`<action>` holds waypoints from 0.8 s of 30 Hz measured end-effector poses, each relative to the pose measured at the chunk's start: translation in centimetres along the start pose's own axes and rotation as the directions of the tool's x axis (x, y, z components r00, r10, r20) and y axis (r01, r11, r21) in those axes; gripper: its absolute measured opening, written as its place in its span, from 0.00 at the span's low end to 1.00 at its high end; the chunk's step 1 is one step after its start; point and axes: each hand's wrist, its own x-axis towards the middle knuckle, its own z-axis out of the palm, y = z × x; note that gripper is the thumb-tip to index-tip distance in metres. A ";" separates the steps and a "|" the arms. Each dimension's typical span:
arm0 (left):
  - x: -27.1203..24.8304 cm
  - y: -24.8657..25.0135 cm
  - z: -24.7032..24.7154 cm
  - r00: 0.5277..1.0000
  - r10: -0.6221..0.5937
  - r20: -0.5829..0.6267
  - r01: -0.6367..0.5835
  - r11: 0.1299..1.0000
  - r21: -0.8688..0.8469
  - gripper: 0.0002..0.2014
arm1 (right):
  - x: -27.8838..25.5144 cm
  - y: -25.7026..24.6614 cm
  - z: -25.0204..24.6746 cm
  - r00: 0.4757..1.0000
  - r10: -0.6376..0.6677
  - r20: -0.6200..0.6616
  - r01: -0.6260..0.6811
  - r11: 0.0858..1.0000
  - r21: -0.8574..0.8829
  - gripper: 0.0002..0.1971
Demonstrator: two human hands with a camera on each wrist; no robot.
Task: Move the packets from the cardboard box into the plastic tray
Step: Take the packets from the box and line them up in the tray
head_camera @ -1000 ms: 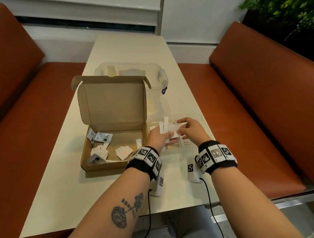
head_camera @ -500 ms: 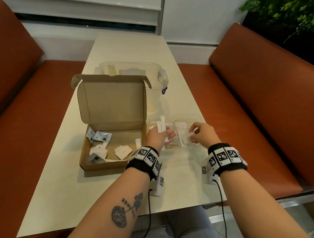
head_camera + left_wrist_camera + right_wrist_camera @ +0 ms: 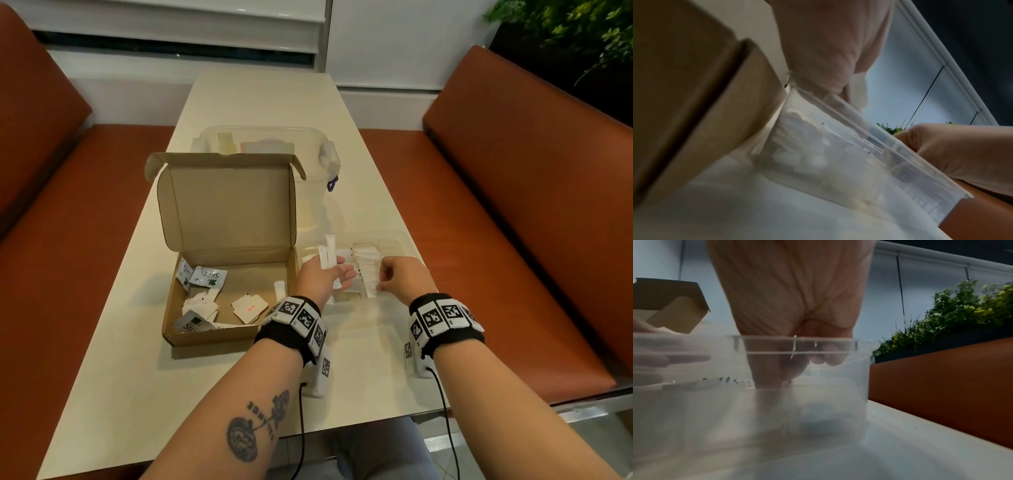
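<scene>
Head view, cardboard box [image 3: 205, 329]: lid up, on the table [image 3: 102, 394]; several packets left inside, among them Stevia sachets [image 3: 207, 275] and a white square sachet [image 3: 249, 307].
Head view, plastic tray [image 3: 400, 240]: clear, just right of the box, touching or nearly so; row of white packets [image 3: 364, 270] standing on edge inside.
Head view, left hand [image 3: 325, 277]: over the tray's left part, fingers loosely curled round white stick packets [image 3: 328, 255] held upright.
Head view, right hand [image 3: 402, 277]: at the near end of the row, thumb and forefinger pinched on a packet edge.
Head view, lidded clear container [image 3: 267, 144]: behind the box, not in use.
Left wrist view: tray wall [image 3: 838, 146] beside the box side [image 3: 694, 105]; blurred white packets behind the wall; finger state not readable here.
Right wrist view: fingers [image 3: 777, 369] reaching down inside the tray, tips pressed together near the floor; pinched item too blurred to name.
Step in hand, judged: seating packets in the row.
Handling advice: keep sachets upright and flush against the row; steady the row with the right pinch while lowering the sticks alongside; release low, not dropped, to avoid toppling; then back to the box for the rest.
</scene>
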 end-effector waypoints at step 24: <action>-1.0 1.4 -0.3 0.991 -0.019 0.133 -0.021 0.956 0.292 0.12 | 0.4 -7.3 -0.1 0.997 0.023 -0.076 0.022 0.841 0.541 0.08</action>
